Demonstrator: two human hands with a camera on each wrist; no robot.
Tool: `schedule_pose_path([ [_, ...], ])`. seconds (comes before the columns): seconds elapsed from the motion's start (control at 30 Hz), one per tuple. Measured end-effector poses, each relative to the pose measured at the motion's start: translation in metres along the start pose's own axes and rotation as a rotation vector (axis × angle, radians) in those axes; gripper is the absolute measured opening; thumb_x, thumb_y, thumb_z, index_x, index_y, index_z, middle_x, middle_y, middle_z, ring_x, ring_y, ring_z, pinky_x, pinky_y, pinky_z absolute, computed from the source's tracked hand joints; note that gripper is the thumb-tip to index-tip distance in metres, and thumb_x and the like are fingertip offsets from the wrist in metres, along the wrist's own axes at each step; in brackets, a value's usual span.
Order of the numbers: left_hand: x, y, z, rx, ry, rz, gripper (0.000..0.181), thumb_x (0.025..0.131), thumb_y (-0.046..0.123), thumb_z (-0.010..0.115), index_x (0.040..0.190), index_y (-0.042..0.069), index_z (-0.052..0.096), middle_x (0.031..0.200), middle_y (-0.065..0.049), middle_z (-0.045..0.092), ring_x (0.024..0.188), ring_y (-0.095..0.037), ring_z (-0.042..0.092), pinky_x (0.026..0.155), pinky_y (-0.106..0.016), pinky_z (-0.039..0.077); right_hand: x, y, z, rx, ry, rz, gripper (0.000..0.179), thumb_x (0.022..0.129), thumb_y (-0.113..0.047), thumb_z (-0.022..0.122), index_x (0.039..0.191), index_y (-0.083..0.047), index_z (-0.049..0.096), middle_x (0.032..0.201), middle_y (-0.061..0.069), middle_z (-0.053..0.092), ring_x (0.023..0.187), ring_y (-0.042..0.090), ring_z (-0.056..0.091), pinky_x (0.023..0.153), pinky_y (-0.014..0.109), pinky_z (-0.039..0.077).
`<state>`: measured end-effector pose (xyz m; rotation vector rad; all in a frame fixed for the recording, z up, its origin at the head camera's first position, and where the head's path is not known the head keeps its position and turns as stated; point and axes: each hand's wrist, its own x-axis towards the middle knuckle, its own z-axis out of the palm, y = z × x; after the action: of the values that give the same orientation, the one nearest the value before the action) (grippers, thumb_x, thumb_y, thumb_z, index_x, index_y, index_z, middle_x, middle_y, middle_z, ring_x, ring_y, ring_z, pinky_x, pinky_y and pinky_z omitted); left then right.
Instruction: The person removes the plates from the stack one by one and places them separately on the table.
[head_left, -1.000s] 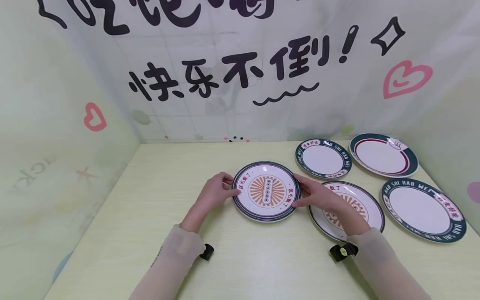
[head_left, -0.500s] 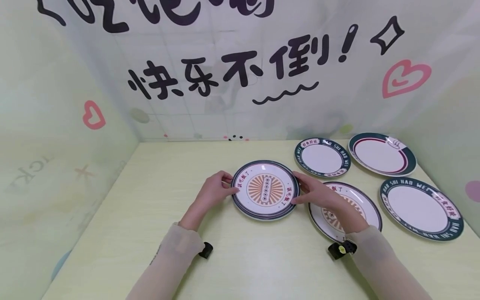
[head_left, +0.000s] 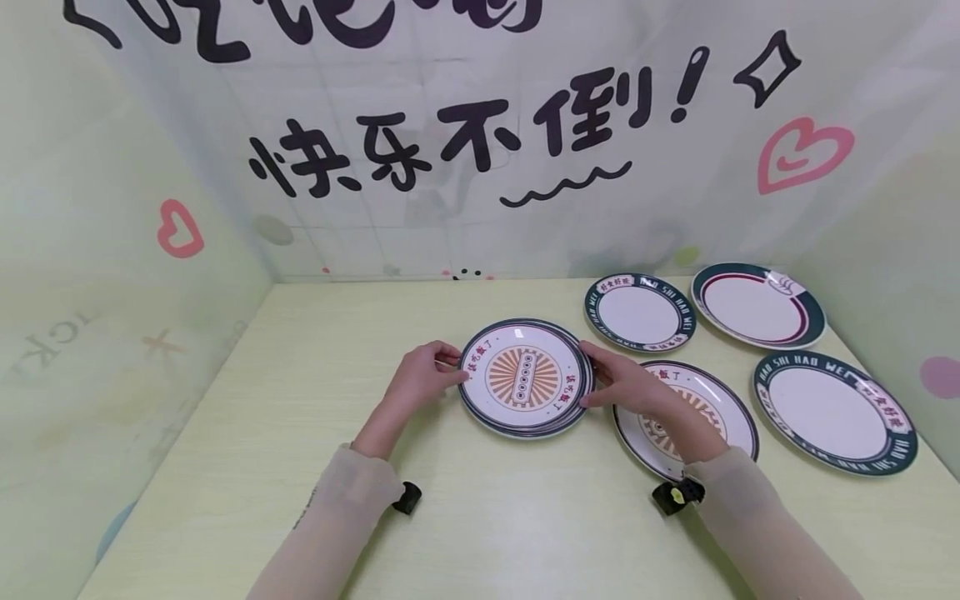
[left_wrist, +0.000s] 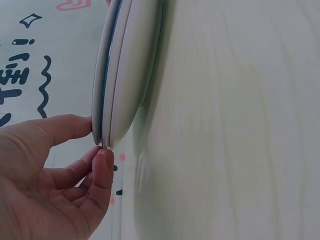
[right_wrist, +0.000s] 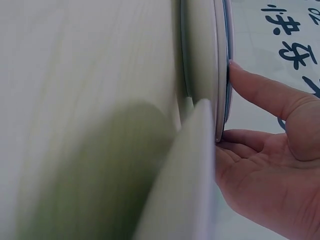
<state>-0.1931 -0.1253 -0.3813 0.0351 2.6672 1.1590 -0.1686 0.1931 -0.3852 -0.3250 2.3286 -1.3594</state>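
A stack of round plates (head_left: 522, 377) sits mid-table between both hands, its top plate white with blue rim bands, red characters and an orange sunburst. My left hand (head_left: 412, 377) pinches the stack's left edge, thumb on the top rim. In the left wrist view its fingertips touch the stacked rims (left_wrist: 112, 85) from below. On the opposite side my right hand (head_left: 630, 385) grips the edge likewise, with the thumb on the upper rim and fingers under it in the right wrist view. A larger sunburst plate (head_left: 727, 408) lies partly hidden beneath the right forearm.
Right of the stack lie a small green-rimmed plate (head_left: 640, 312), a green plate with a red ring (head_left: 757, 306) and a larger lettered plate (head_left: 832, 414). Printed walls close in the pale wooden table (head_left: 525, 525) at the back and both sides.
The top plate has turned slightly clockwise, and more of the rims under it show at the lower right. Both hands stay at the stack's edges. The head view has shifted slightly.
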Motion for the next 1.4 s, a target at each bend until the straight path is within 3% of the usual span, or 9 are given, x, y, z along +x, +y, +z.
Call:
schedule_pose_path([
  [0.3, 0.001, 0.001, -0.001, -0.062, -0.01, -0.022, 0.036, 0.089, 0.015, 0.074, 0.121, 0.003, 0.064, 0.119, -0.014, 0.069, 0.099, -0.023, 0.07, 0.075, -0.027, 0.06, -0.001, -0.001, 0.0, -0.068, 0.013, 0.016, 0.097, 0.085, -0.009, 0.075, 0.158, 0.001, 0.013, 0.165, 0.024, 0.009, 0.152, 0.042, 0.015, 0.125, 0.05, 0.02],
  [0.6, 0.005, -0.003, -0.001, -0.198, -0.029, -0.063, 0.035, 0.092, 0.005, 0.068, 0.125, -0.002, 0.059, 0.125, -0.02, 0.064, 0.098, -0.025, 0.068, 0.077, -0.027, 0.063, 0.002, 0.0, 0.0, -0.102, 0.003, -0.031, 0.095, 0.086, -0.008, 0.074, 0.157, 0.005, 0.011, 0.163, 0.029, 0.009, 0.151, 0.045, 0.016, 0.125, 0.052, 0.019],
  [0.87, 0.007, -0.012, -0.006, -0.3, -0.048, -0.091, 0.037, 0.093, 0.003, 0.064, 0.128, -0.004, 0.056, 0.126, -0.022, 0.061, 0.09, -0.019, 0.065, 0.074, -0.027, 0.063, 0.002, 0.0, 0.0, -0.142, 0.01, -0.026, 0.096, 0.086, -0.01, 0.075, 0.157, 0.005, 0.012, 0.163, 0.028, 0.011, 0.15, 0.045, 0.018, 0.125, 0.052, 0.019],
  [1.4, 0.001, -0.015, -0.018, -0.479, -0.027, -0.08, 0.04, 0.096, 0.004, 0.062, 0.134, -0.003, 0.053, 0.128, -0.021, 0.06, 0.089, -0.011, 0.067, 0.073, -0.025, 0.063, 0.002, 0.0, 0.001, -0.172, 0.017, -0.021, 0.096, 0.086, -0.012, 0.075, 0.157, 0.005, 0.013, 0.163, 0.028, 0.013, 0.151, 0.044, 0.018, 0.125, 0.051, 0.019],
])
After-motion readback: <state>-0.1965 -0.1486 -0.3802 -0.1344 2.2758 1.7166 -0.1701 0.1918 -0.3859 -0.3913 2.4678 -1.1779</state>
